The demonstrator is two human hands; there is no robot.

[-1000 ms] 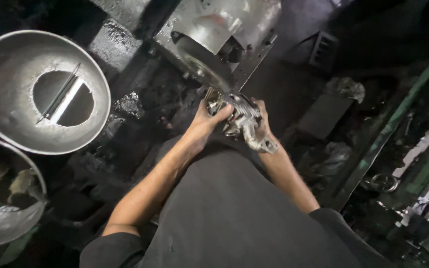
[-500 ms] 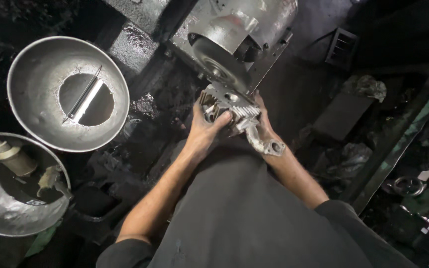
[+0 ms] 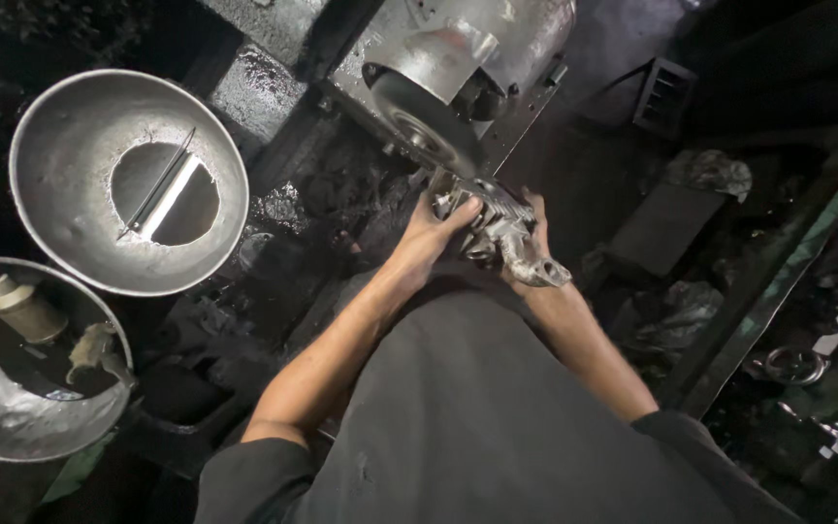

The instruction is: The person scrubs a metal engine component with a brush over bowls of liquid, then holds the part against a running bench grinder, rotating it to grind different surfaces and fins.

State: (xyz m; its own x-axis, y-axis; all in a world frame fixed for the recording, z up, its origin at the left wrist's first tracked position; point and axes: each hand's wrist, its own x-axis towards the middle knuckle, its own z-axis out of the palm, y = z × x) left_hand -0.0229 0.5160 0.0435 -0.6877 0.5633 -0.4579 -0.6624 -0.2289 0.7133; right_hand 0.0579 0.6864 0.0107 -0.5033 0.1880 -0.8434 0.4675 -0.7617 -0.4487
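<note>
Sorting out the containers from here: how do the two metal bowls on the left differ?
The upper bowl shows whole; the lower bowl is cut off by the picture's left edge. The upper one holds a thin rod and a bright strip; the lower one holds a pale bottle and another small pale piece. Both are round, dull grey metal, standing well left of the hands.

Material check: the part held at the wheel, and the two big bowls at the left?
Held part: looks like cast metal, likely aluminium; dull silver, lumpy contours, bright worn edges. Upper bowl: sheet metal, probably steel or aluminium; matte grey, scuffed, thin rim. Lower bowl: same look, greasier.
</note>
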